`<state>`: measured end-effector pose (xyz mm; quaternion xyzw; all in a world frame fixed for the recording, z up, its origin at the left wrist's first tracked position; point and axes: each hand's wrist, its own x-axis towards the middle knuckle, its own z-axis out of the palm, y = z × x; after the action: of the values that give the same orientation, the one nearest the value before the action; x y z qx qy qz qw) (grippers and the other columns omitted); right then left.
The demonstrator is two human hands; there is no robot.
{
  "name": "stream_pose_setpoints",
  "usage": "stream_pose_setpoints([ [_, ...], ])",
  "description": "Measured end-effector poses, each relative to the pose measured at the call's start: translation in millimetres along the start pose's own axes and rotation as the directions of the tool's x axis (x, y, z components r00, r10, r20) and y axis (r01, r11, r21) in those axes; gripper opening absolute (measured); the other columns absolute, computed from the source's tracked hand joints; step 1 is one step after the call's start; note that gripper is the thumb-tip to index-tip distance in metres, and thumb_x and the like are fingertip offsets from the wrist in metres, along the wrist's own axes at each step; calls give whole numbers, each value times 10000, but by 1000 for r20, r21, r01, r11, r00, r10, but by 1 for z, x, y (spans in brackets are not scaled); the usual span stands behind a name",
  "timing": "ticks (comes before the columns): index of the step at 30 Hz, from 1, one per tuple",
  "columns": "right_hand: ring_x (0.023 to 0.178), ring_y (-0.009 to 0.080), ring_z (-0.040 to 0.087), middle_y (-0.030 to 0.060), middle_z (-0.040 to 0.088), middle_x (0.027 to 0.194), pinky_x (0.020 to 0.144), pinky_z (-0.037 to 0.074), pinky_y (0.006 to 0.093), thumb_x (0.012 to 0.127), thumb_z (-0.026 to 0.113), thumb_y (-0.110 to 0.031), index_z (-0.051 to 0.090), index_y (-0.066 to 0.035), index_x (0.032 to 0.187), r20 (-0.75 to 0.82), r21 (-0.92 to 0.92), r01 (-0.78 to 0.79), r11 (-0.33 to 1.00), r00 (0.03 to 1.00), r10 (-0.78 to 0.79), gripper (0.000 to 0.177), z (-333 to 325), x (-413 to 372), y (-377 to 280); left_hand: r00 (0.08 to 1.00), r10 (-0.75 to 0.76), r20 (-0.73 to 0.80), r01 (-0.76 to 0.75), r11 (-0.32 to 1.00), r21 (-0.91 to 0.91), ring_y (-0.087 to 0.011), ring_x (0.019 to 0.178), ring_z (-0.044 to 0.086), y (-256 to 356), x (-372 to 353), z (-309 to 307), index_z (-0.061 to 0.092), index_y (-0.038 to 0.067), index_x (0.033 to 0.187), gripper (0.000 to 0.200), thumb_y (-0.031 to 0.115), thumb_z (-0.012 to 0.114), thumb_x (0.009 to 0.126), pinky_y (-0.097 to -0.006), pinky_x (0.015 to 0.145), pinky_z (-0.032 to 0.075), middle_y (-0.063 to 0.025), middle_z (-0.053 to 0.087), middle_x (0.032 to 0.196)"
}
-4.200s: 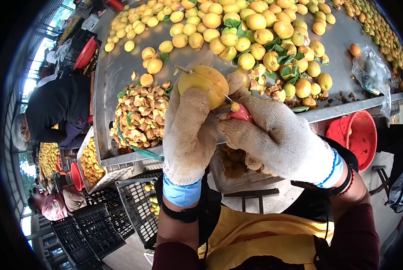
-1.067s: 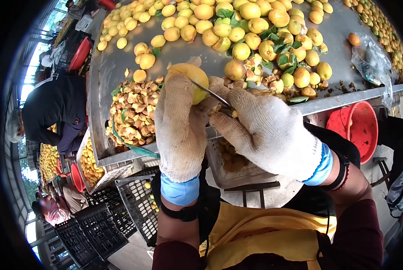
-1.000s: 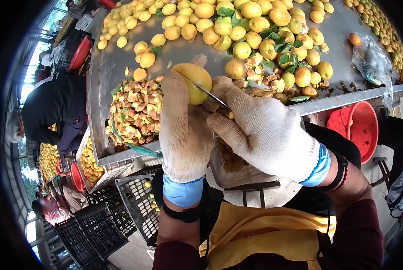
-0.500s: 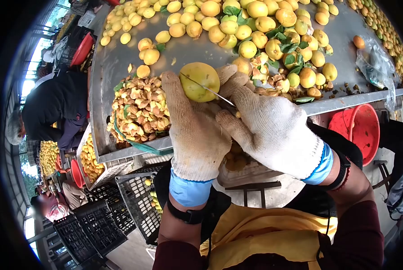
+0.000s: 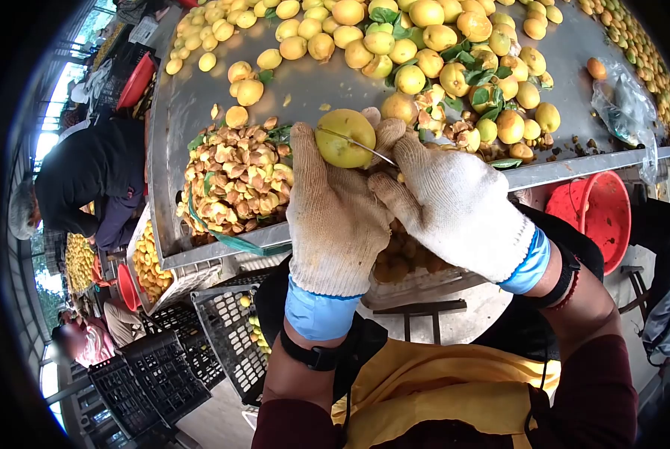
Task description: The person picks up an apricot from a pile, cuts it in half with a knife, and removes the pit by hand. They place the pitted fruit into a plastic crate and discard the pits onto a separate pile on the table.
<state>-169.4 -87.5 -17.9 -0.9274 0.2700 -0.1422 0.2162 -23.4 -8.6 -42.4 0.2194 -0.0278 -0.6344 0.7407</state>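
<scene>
In my left hand (image 5: 335, 217), gloved in stained white cloth, sits a yellow-green persimmon (image 5: 342, 135), cradled between thumb and fingers. My right hand (image 5: 454, 202), gloved the same way, is closed around a small knife whose handle is hidden by the fingers. The thin knife blade (image 5: 363, 147) lies across the face of the fruit, its tip toward the upper left. Both hands are close together over the table's near edge. Left of them is a heap of brownish-yellow trimmings (image 5: 234, 176).
Many yellow-orange persimmons (image 5: 439, 37) with some leaves lie on the metal table (image 5: 312, 90). A plastic bag (image 5: 625, 112) rests at the right, above a red bucket (image 5: 593, 217). Black crates (image 5: 234, 337) stand lower left. Another person (image 5: 95, 179) bends at the far left.
Both hands have shifted slightly right with the persimmon and knife. The blade still lies across the fruit, which appears slightly turned.
</scene>
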Motion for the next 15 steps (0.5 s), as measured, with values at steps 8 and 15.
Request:
stream_pose_setpoints([
  [8,735,418,690,208,667,854,593,558,471,987,646,-383,607,-25,1213,-29,-7,7,1000,1000,-7,426,7,-6,2,983,131,-129,-81,937,339,-264,1217,587,-3,-5,9,467,-25,1446,721,594,371,1088,-363,977,540,-164,608,1341],
  [15,677,401,691,169,661,733,532,541,478,982,646,-340,622,-83,1123,-129,550,33,835,991,45,293,12,4,8,943,333,-25,-298,871,390,-253,1198,617,-10,-1,7,501,20,1413,476,390,459,1117,-404,1060,498,-129,629,1290],
])
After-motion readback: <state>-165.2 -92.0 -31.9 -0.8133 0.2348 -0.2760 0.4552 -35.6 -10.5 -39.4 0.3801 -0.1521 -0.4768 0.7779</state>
